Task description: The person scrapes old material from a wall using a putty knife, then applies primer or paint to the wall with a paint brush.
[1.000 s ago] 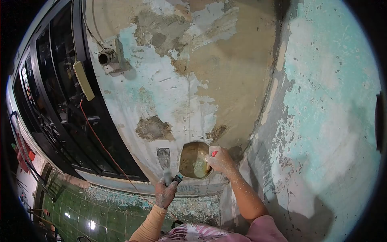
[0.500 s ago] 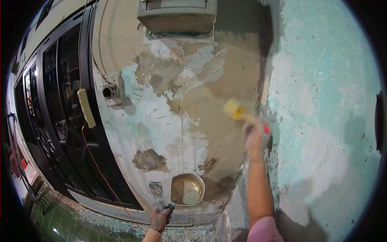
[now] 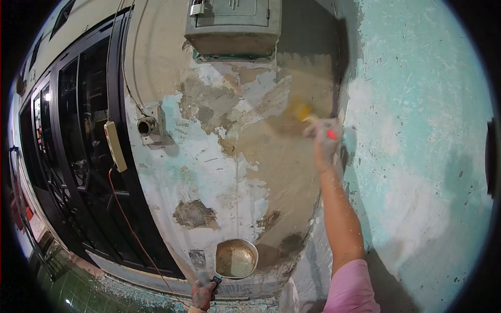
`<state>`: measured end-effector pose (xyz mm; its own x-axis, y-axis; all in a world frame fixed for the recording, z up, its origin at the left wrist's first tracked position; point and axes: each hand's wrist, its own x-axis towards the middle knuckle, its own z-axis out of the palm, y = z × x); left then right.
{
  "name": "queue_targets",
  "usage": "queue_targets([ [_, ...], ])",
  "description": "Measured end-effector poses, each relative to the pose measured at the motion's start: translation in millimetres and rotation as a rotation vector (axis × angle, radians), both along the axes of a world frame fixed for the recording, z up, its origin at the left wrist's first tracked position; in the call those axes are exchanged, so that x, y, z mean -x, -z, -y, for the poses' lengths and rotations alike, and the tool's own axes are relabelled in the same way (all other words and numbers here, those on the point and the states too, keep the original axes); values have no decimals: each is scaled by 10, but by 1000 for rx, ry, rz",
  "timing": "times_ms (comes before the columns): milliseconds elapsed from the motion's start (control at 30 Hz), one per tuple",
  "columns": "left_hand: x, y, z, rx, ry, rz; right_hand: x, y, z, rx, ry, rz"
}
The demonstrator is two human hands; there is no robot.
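Note:
My right hand, speckled with pale residue, grips a yellow-bristled paintbrush against the brown, bare-plaster part of the wall. The bristles are smeared by motion. Low in the view, my left hand is closed round the dark handle of a round metal pan. Pale, cloudy liquid lies in the pan. From the same hand a scraper with a flat grey blade points upward, its handle hidden by the fingers.
Above is a grey metal box with a padlock. A pipe end juts from the wall at left. A power strip with an orange cord hangs by the black door. A turquoise wall meets the corner at right.
My right hand has moved the brush up along the wall. My left hand, the pan and the scraper sit slightly lower and farther left. The view has tilted up a little.

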<state>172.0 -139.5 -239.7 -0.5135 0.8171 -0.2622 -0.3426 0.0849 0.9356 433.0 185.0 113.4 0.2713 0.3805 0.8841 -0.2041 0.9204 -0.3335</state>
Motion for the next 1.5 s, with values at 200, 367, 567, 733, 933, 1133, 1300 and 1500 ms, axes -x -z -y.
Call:
queue_targets([
  [200, -12, 123, 12, 23, 11, 24, 134, -333, -86, -44, 96, -158],
  [367, -80, 246, 6, 13, 55, -19, 1163, 683, 406, 73, -237, 389],
  [567, -77, -36, 232, 38, -28, 8, 728, 70, 105, -80, -85, 206],
  [733, 8, 361, 232, -34, -73, 78, 909, -21, 187, -156, 37, 67],
  [933, -86, 265, 186, -120, 23, -92, 1382, 448, 217, -147, -46, 564],
  [1133, -161, 167, 246, -119, 7, -124, 1257, -552, 295, -62, -248, -33],
  [1300, -210, 41, 271, -118, 10, -97, 1696, 100, 199, -261, 17, 513],
  [1500, -128, 229, 278, -132, -42, -92, 1489, -774, 365, -188, -102, 122],
])
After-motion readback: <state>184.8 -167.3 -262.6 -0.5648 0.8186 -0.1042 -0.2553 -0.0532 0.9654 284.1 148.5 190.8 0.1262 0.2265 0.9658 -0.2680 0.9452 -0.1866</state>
